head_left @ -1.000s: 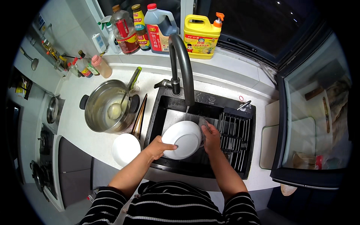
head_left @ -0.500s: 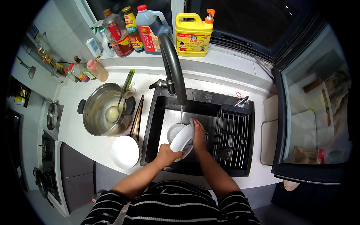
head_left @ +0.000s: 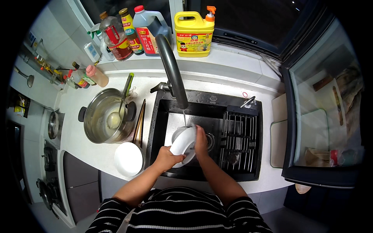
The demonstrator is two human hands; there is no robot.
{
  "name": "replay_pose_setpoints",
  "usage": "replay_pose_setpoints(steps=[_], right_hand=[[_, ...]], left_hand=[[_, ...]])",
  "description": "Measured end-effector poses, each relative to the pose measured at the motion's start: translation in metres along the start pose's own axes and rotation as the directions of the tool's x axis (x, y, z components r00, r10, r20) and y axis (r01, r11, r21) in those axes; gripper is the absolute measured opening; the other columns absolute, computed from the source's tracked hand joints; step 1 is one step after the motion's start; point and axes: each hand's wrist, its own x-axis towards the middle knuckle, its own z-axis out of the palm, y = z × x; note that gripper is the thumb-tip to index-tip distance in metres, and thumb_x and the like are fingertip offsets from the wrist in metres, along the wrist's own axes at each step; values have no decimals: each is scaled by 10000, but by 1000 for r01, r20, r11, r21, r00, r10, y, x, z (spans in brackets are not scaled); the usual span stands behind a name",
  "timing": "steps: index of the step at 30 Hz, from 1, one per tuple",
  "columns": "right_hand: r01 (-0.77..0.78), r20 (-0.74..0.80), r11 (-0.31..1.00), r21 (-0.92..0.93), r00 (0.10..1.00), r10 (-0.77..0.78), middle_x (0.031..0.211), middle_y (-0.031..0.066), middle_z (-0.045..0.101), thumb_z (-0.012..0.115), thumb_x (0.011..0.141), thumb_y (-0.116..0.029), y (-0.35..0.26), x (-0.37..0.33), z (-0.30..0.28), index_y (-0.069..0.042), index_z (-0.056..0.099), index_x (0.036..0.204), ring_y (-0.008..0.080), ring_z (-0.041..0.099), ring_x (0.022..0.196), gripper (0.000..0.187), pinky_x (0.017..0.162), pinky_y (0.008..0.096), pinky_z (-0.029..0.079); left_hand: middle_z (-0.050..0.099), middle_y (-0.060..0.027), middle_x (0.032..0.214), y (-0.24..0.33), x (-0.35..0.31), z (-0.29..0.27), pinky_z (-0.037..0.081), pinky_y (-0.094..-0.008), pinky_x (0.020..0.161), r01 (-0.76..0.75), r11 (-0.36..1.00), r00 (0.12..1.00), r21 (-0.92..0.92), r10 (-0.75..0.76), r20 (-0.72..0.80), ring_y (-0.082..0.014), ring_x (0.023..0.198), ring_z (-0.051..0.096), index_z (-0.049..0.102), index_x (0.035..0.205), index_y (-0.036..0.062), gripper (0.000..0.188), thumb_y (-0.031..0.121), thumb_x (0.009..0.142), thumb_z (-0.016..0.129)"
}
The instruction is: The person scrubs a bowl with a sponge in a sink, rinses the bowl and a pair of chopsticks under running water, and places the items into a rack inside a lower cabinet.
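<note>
Over the sink (head_left: 155, 128), my left hand (head_left: 168, 158) grips a white bowl (head_left: 182, 144) by its near rim, thumb on the wall. The bowl is tilted on its side. My right hand (head_left: 201, 141) presses a thin grey, cloth-like piece (head_left: 193, 129) against the bowl's far right part; its fingers are partly hidden. Another white bowl (head_left: 175, 133) lies below in the sink, mostly covered by the held one. A thin stream of water runs from the dark faucet (head_left: 173, 72) just behind the bowls.
On the left counter stand a steel pot (head_left: 91, 128) with a ladle (head_left: 126, 87) in it, chopsticks (head_left: 139, 122) and a white bowl (head_left: 128, 159). A metal drying rack (head_left: 239, 136) fills the sink's right side. Bottles and a yellow detergent jug (head_left: 194, 37) line the sill; an open window (head_left: 285, 128) juts in at right.
The view has shifted slightly. My right hand has moved a little along the bowl's rim with the grey piece, and more of the drain shows beside it. My left hand keeps its grip.
</note>
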Motion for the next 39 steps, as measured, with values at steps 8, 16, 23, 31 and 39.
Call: replay_pose_setpoints(steps=[8, 16, 23, 31, 39], right_hand=[[-241, -27, 518, 821, 889, 457, 1036, 85, 576, 331, 939, -437, -4, -32, 5, -67, 552, 1094, 200, 559, 911, 458, 792, 323, 448], [266, 17, 916, -300, 962, -274, 606, 79, 511, 479, 908, -201, -22, -9, -37, -4, 579, 844, 199, 511, 564, 230, 592, 274, 423], [727, 352, 444, -523, 659, -665, 1030, 139, 555, 552, 819, -194, -79, -37, -14, -66, 596, 998, 334, 527, 938, 225, 825, 417, 406], [244, 2, 966, -87, 970, -244, 1141, 128, 527, 412, 914, -347, -30, -22, -18, -88, 517, 1159, 299, 497, 1057, 372, 928, 379, 376], [-208, -86, 673, 709, 923, 376, 1127, 82, 550, 356, 924, -472, -12, -42, -7, -61, 501, 1177, 207, 518, 1035, 505, 900, 327, 399]], left_hand=[[656, -82, 849, 14, -4, -3, 490, -256, 709, -21, 963, 999, -270, 31, 34, -129, 764, 614, 646, 930, -52, 255, 12, 694, 718], [629, -80, 943, 18, 11, -14, 471, -283, 803, 44, 990, 997, -132, -35, 70, -158, 856, 601, 551, 1035, -28, 458, -4, 625, 754], [642, -155, 711, 27, 5, 4, 513, -300, 628, -249, 920, 960, 302, 276, -50, -192, 640, 649, 582, 925, -37, 425, 166, 598, 764], [650, -162, 733, 17, 0, 10, 517, -301, 627, -236, 938, 940, 255, 287, -186, -208, 659, 655, 576, 890, -39, 385, 132, 603, 767], [644, -110, 912, 17, -9, 13, 487, -265, 716, -312, 950, 925, -15, 300, -233, -151, 803, 614, 554, 922, -19, 360, 114, 667, 770]])
